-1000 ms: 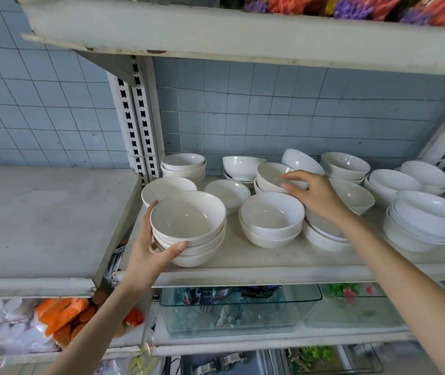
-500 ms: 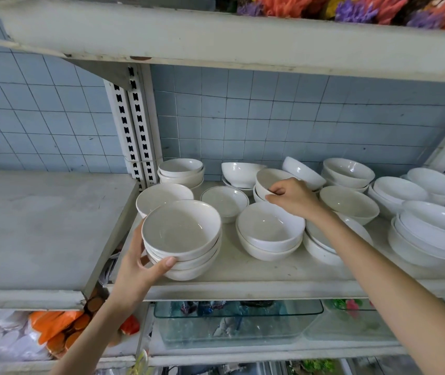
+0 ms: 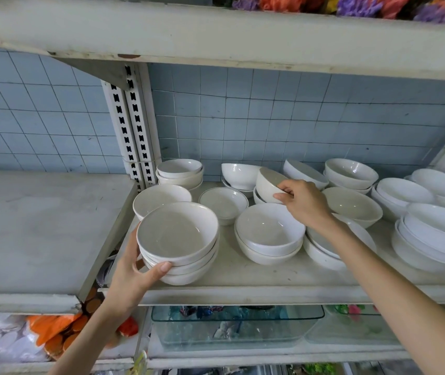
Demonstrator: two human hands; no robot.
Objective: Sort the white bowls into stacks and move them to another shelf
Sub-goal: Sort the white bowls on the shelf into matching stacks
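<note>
L hand (image 3: pixel 130 276) curls thumb & fingers round bowl stack (image 3: pixel 179 239) at shelf (image 3: pixel 243 284) front-left, likely steadying it. R hand (image 3: pixel 306 204) pinches 1 small bowl (image 3: pixel 268 185), tilted above back row, prob to add to a stack.

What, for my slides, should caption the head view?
Left hand grips a bowl stack; right hand holds a tilted small bowl.

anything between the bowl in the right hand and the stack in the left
Nothing visible blocks it: between the tilted bowl in the right hand and the stack, only a low rimmed bowl sits on the shelf.
</note>
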